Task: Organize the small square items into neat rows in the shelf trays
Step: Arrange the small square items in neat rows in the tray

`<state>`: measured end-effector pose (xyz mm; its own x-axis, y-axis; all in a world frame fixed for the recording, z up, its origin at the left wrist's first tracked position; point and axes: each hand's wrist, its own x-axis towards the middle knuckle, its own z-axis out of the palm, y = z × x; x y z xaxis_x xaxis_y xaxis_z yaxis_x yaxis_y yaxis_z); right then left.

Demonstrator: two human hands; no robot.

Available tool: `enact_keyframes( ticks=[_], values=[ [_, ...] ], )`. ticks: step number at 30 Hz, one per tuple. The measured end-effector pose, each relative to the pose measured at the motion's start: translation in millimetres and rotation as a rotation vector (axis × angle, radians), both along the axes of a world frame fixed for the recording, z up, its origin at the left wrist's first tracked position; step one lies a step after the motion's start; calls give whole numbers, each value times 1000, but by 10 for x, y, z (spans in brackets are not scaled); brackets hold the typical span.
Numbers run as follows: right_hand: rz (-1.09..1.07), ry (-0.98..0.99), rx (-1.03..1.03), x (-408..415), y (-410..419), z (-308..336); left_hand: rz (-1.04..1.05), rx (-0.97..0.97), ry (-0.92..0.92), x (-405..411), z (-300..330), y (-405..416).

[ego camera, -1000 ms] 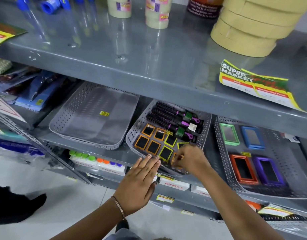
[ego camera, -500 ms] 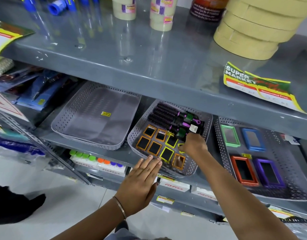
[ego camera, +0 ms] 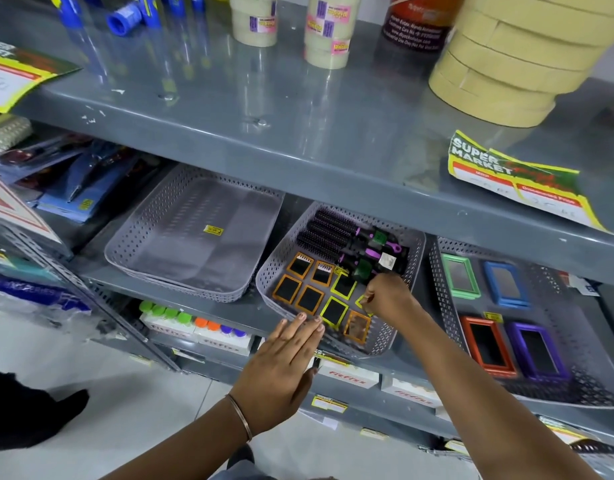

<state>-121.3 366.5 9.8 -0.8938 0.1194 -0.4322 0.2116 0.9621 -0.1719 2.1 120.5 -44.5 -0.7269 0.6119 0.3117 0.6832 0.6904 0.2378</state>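
Your right hand (ego camera: 388, 297) pinches a yellow-framed square mirror (ego camera: 363, 302) inside the grey perforated plastic tray (ego camera: 274, 263); seven more squares lie in rows just left of it. Your left hand (ego camera: 285, 358) rests flat, fingers spread, on the tray's front rim.

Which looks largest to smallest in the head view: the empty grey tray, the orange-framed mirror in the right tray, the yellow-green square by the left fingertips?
1. Empty grey tray.
2. Orange-framed mirror.
3. Yellow-green square.
The wide-angle lens distorts, but the gaps look too big to mistake.
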Motion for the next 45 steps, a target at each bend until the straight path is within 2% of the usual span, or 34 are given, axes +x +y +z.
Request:
enact_keyframes(
  ticks=[9, 13, 16, 24, 30, 36, 40, 45],
  values=[
    [109, 25, -48, 29, 114, -48, 6, -17, 4, 6, 31, 3],
    [24, 253, -188, -104, 61, 54, 19, -37, 6, 14, 61, 13],
    [66, 361, -186, -282, -88, 126, 36, -59, -25, 8, 81, 18],
    [130, 301, -52, -487, -205, 109, 22, -50, -52, 17, 124, -4],
    [110, 284, -98, -550, -160, 138, 26, -68, -44, 30, 136, 0],
    [27, 378, -209, -421, -100, 129, 28, -69, -62, 19, 142, 3],
    [127, 229, -187, -260, -76, 96, 29, -52, -68, 13, 132, 12],
    [239, 222, -226, -256, -295, 149, 28, -62, -66, 10, 124, 17]
  ],
)
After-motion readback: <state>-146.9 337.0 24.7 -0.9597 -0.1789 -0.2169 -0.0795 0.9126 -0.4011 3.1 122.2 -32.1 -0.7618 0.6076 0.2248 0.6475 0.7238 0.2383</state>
